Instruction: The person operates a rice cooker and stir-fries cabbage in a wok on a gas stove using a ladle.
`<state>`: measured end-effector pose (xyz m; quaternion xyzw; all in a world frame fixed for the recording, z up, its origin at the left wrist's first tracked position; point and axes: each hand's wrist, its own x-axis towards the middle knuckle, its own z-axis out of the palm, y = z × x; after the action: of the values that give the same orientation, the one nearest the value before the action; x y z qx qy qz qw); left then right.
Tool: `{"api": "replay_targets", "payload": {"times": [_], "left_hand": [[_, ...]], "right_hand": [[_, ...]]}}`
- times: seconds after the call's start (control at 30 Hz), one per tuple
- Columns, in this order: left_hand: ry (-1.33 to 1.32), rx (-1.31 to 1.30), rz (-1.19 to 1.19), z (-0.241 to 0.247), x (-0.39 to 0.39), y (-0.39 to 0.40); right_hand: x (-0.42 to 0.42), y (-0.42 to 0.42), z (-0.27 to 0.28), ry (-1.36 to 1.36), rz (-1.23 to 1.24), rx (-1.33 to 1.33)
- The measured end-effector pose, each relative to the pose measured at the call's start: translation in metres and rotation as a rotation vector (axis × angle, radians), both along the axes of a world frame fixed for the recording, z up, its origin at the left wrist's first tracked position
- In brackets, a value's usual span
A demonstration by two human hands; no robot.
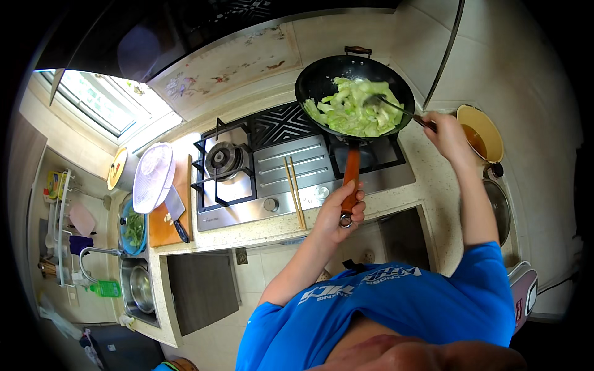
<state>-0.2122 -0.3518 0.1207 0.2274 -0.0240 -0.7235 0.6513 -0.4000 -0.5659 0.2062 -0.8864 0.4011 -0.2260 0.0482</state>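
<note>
A black wok is over the right burner of the gas stove, tipped somewhat towards me. Cut pale-green leafy vegetable fills its middle. My left hand grips the wok's reddish-brown wooden handle near its ringed end. With my right hand I hold the dark handle of a metal spatula, whose head is among the vegetable pieces and partly hidden. Between the burners, a pair of wooden chopsticks lies across the stove's front edge.
On the left, a cleaver and a lilac plastic basket rest on a wooden cutting board. Beyond lies the sink. To the right stand a yellow bowl with brown liquid and a glass lid. The left burner is uncovered.
</note>
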Motion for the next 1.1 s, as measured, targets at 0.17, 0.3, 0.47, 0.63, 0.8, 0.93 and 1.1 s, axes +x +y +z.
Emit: {"api": "replay_targets", "payload": {"times": [0.17,0.3,0.47,0.63,0.8,0.93,1.1], "left_hand": [[0.012,-0.01,-0.007,-0.001,-0.001,-0.002],[0.012,0.007,0.017,-0.006,0.002,0.002],[-0.002,0.004,0.022,-0.005,0.001,0.003],[-0.003,-0.01,0.002,-0.003,-0.002,-0.002],[0.05,0.006,0.0,-0.002,0.0,-0.002],[0.082,0.006,-0.018,-0.009,0.002,0.0],[0.037,-0.039,-0.098,0.004,-0.005,-0.012]], "right_hand": [[0.053,-0.029,-0.041,-0.222,0.137,0.132],[0.017,0.029,0.02,-0.144,0.226,0.185],[-0.024,0.028,0.029,-0.004,0.074,0.162],[0.027,-0.048,-0.035,-0.245,0.012,0.185],[0.04,-0.03,-0.038,-0.249,0.144,0.211],[-0.019,-0.001,-0.007,-0.154,0.121,0.232],[-0.062,-0.01,-0.035,-0.202,0.057,-0.055]]}}
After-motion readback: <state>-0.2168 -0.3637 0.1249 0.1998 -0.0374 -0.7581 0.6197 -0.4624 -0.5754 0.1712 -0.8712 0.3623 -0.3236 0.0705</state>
